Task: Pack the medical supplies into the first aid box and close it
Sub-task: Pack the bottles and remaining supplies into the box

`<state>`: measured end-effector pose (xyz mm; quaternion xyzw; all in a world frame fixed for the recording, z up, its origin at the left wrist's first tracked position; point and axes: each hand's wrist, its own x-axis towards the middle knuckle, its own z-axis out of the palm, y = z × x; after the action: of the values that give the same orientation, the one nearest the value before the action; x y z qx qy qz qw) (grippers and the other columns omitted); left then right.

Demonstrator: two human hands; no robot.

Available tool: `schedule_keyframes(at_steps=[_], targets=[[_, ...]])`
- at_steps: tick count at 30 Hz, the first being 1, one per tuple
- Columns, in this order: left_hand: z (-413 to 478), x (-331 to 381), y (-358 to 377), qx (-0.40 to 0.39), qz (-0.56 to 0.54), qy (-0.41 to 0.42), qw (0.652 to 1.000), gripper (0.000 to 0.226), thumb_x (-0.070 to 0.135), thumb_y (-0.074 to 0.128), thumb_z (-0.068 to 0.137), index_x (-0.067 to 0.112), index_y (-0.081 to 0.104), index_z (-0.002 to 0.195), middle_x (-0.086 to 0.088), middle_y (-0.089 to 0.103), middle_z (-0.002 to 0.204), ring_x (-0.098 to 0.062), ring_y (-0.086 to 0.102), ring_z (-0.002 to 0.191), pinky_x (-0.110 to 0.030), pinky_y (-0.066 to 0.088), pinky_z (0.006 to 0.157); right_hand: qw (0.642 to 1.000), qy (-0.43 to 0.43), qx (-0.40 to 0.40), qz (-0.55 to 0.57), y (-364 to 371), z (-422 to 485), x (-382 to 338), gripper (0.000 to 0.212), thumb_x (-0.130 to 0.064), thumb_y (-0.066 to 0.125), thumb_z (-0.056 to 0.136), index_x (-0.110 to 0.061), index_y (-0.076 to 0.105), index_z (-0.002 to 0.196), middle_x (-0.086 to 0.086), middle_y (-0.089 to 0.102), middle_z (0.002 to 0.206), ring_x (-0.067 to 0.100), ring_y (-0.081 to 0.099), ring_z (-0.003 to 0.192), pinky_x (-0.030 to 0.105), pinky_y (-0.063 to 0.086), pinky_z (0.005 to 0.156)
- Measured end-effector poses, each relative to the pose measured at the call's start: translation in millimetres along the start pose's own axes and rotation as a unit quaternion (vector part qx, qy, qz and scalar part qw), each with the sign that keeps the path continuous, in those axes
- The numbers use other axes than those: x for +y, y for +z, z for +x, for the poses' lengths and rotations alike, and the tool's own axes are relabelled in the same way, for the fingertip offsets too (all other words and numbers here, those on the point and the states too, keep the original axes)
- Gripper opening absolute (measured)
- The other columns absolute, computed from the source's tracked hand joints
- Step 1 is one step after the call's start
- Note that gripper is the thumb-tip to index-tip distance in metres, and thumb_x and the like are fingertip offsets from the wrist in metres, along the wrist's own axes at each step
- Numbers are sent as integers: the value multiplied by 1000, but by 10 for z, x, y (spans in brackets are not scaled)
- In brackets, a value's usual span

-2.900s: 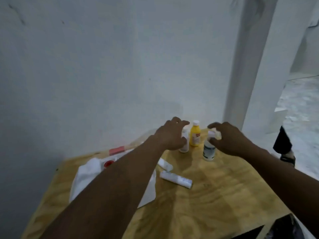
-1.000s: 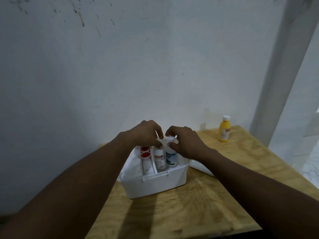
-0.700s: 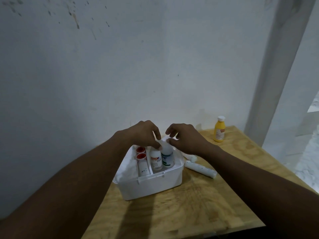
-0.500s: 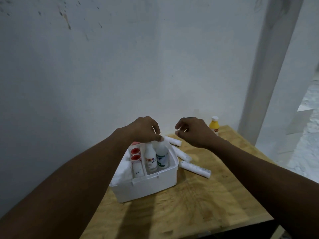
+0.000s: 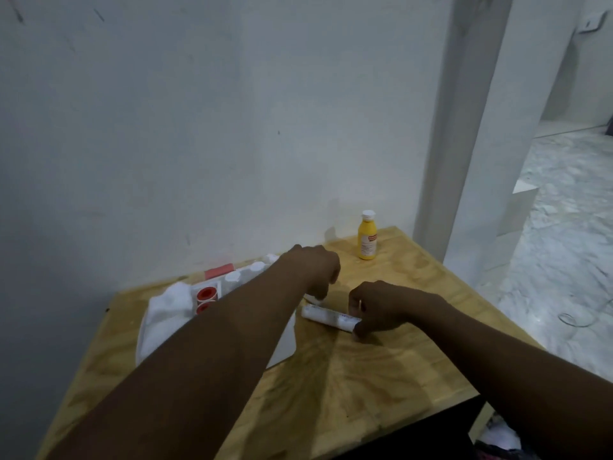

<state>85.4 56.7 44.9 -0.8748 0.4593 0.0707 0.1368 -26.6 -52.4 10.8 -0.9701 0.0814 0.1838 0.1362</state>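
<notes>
The white first aid box (image 5: pixel 166 322) stands open on the left of the wooden table (image 5: pixel 381 370), mostly behind my left forearm. Two red-capped rolls (image 5: pixel 206 294) and white bottle caps (image 5: pixel 232 277) show inside it. My right hand (image 5: pixel 381 307) grips the right end of a white bandage roll (image 5: pixel 326 316) lying on the table. My left hand (image 5: pixel 315 272) reaches over the box's right side with fingers curled onto another white roll (image 5: pixel 313 297), mostly hidden. A yellow bottle (image 5: pixel 367 239) with a white cap stands at the back by the wall.
A white wall runs close behind the table, with a white pillar (image 5: pixel 464 127) at the back right. The table's right and front edges drop to a marble floor (image 5: pixel 564 244). Bare wood lies in front of my hands.
Both hands left the bottles in the box and moved right and down to the bandage rolls on the table. My right hand closed on one roll. The camera tilted down and right.
</notes>
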Motion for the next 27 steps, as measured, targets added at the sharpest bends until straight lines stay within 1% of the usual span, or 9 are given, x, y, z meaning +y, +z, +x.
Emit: schedule_keyframes(at_steps=[3, 6, 10, 13, 15, 17, 20, 22, 27], targets=[[71, 143, 65, -48, 42, -16, 998, 45, 15, 73, 85, 21, 61, 128, -6, 61, 125, -25, 62, 108, -34, 43, 74, 999, -2, 32, 25, 21, -39, 86, 38, -36, 78, 75, -21, 64, 107, -2, 62, 108, 16, 56, 94, 30, 48, 78], [115, 173, 117, -49, 60, -24, 997, 40, 9, 70, 85, 15, 64, 125, -8, 61, 123, -27, 62, 101, -36, 44, 67, 998, 0, 57, 42, -89, -111, 192, 35, -32, 76, 78, -19, 65, 108, -6, 55, 96, 15, 55, 91, 26, 44, 73], [145, 51, 150, 15, 7, -5, 1000, 27, 11, 68, 87, 14, 70, 114, -10, 64, 116, -28, 64, 100, -38, 55, 80, 985, -5, 118, 125, -269, -212, 361, 20, -25, 73, 81, -16, 65, 98, -5, 66, 79, 9, 64, 69, 16, 45, 56], [118, -115, 14, 104, -83, -1, 991, 22, 30, 71, 84, 24, 70, 105, -7, 64, 116, -28, 64, 104, -39, 54, 88, 962, -8, 195, 190, -433, -290, 407, 18, -20, 74, 81, -11, 68, 95, -2, 68, 72, 9, 65, 58, 10, 40, 42], [25, -227, -197, 152, -134, 2, 979, 22, 38, 73, 82, 26, 73, 100, -5, 68, 114, -26, 65, 103, -38, 54, 89, 943, -18, 266, 197, -568, -309, 369, 18, -23, 75, 80, -11, 70, 93, 1, 69, 72, 13, 66, 60, 15, 43, 46], [-132, -368, -439, 194, -173, 0, 966, 24, 38, 76, 81, 20, 76, 97, -5, 73, 106, -23, 68, 96, -36, 55, 86, 921, -35, 328, 206, -721, -315, 253, 17, -25, 74, 80, -13, 72, 90, 2, 71, 76, 17, 67, 67, 27, 49, 57], [-484, -618, -733, 237, -239, -29, 941, 24, 34, 80, 81, 14, 78, 95, -2, 77, 89, -14, 73, 76, -28, 58, 72, 894, -73, 381, 225, -934, -338, -55, 16, -29, 72, 81, -16, 71, 90, 0, 71, 83, 17, 69, 76, 31, 54, 68], [-717, -776, -829, 235, -287, -52, 927, 21, 29, 81, 82, 12, 76, 93, -1, 77, 81, -13, 75, 67, -25, 59, 63, 886, -101, 393, 224, -1039, -360, -283, 18, -30, 71, 82, -17, 70, 94, 0, 72, 85, 15, 69, 78, 30, 53, 70], [-1206, -1114, -729, 193, -408, -107, 886, 23, 23, 80, 83, 5, 72, 96, -6, 76, 84, -22, 77, 73, -31, 62, 69, 896, -175, 353, 206, -991, -389, -840, 18, -30, 69, 83, -16, 70, 95, 1, 72, 89, 16, 69, 80, 33, 55, 72]])
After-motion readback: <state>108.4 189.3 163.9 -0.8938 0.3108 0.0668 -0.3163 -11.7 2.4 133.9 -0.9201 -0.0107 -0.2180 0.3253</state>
